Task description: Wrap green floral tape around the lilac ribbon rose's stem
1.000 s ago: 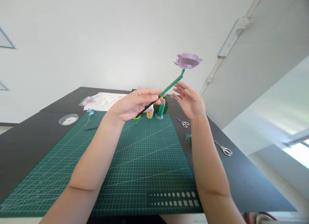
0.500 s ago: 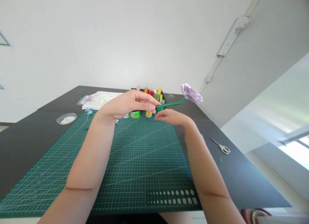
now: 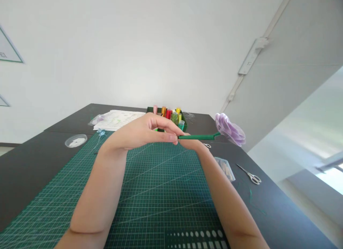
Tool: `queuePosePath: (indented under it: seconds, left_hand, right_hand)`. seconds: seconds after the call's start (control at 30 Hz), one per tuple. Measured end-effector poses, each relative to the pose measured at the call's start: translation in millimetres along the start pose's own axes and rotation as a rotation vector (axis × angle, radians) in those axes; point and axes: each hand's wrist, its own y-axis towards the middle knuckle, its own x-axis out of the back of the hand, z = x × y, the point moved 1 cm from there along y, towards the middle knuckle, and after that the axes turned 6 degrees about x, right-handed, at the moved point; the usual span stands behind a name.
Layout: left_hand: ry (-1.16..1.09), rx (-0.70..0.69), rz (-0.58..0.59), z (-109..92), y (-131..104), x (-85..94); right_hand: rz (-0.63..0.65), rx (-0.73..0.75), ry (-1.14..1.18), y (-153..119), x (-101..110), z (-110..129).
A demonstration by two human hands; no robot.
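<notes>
My left hand [image 3: 152,132] is closed, with its thumb and fingers pinching the end of a green stem. The stem belongs to a lilac artificial flower [image 3: 230,129], held sideways above the mat with its satin-like bloom to the right. Just before the bloom the stem bends. My right hand [image 3: 190,143] is behind and just below the stem, close to the left fingertips. Its fingers are mostly hidden by the left hand and stem, so whether it touches the flower is unclear.
A green cutting mat [image 3: 160,191] covers the black table [image 3: 278,209]. At the back stands a box of colored thread spools [image 3: 174,117]. White scissors [image 3: 253,177] and a clear box of sticks [image 3: 225,168] lie right. A round dish [image 3: 76,141], papers [image 3: 118,120] and a small blue flower [image 3: 101,132] are left.
The flower has swung closer and to the right, its stem now nearly level. My right hand has shifted behind the stem. The view has tilted slightly upward.
</notes>
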Motion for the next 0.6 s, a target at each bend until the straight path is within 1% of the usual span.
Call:
queuePosePath:
  seconds: [0.07, 0.1, 0.13, 0.2, 0.23, 0.27, 0.33, 0.4, 0.47, 0.5, 0.53, 0.57, 0.6]
  left_hand:
    - [0.054, 0.007, -0.087, -4, 0, -3.8]
    - [0.078, 0.0, -0.143, -5, 0, -6.0]
    - [0.107, -0.01, -0.206, -7, 1, -8.2]
    - [0.17, -0.039, -0.361, -8, 2, -10.9]
    - [0.199, -0.053, -0.447, -8, 0, -10.9]
    - [0.223, -0.064, -0.537, -8, -2, -9.8]
    - [0.261, -0.074, -0.733, -8, -12, -3.9]
    - [0.288, -0.072, -0.926, -8, -27, 5.8]
    - [0.278, -0.088, -1.07, -6, -44, 17.9]
    - [0.254, -0.105, -1.135, -5, -52, 24.6]
    - [0.217, -0.116, -1.175, -2, -59, 31.8]
    - [0.179, -0.113, -1.213, 2, -65, 39.5]
    - [0.154, -0.108, -1.284, 6, -71, 47.7]
  right_hand:
    - [-0.046, 0.07, 0.097, -9, 6, 22]
    - [-0.05, 0.123, 0.203, -14, 4, 37]
    - [-0.056, 0.187, 0.396, -18, 2, 52]
    - [-0.004, 0.268, 0.76, -30, -6, 81]
    - [0.019, 0.275, 0.882, -37, -9, 94]
    - [0.023, 0.267, 0.954, -46, -10, 103]
    - [-0.041, 0.236, 1.002, -71, -7, 113]
    - [-0.17, 0.214, 0.975, -107, 4, 110]
    - [-0.328, 0.168, 0.899, -155, 22, 95]
    - [-0.431, 0.123, 0.846, -183, 33, 84]
    - [-0.538, 0.062, 0.777, -213, 44, 72]
    - [-0.661, -0.003, 0.69, -244, 55, 60]
    - [-0.763, -0.076, 0.583, -276, 65, 48]
